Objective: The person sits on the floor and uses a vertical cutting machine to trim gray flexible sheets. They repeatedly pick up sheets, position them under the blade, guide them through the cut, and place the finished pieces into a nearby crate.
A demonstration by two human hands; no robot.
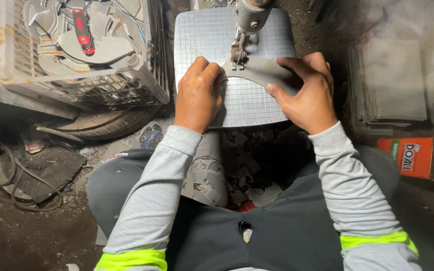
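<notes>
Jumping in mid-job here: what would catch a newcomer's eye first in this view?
At top centre, the left hand and right hand press a curved grey sheet piece flat on the gridded machine table, right under the machine's presser foot. At upper left, a plastic crate holds grey cut-outs and a red-handled tool.

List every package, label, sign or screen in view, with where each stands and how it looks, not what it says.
Orange container: at the right edge, lying on its side below a stack of grey sheets; flat rectangular, orange label with a green strip at its left end, yellowish end at right.
Small printed scrap: on the floor at left, below the plastic crate; too small to tell more.
No signs or screens.
</notes>
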